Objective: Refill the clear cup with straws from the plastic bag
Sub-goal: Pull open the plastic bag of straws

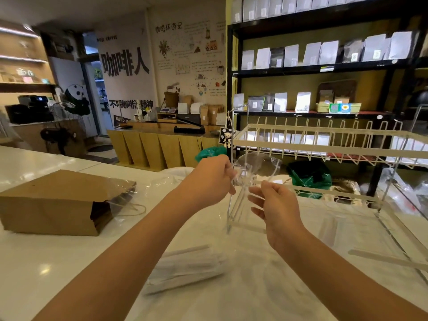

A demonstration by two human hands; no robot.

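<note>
Clear cup point(257, 167) raised in mid-air at centre, tipped on its side with the wide rim facing right and far, see-through and blurred, plastic bag point(185, 269) of white straws lying flat on the near counter, below and left of the cup

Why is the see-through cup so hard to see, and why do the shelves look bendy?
Head view: the clear cup is transparent and motion-blurred between the left hand and right hand; the wide-angle lens curves the dish rack and shelves; lamp glare spots the counter.
</note>
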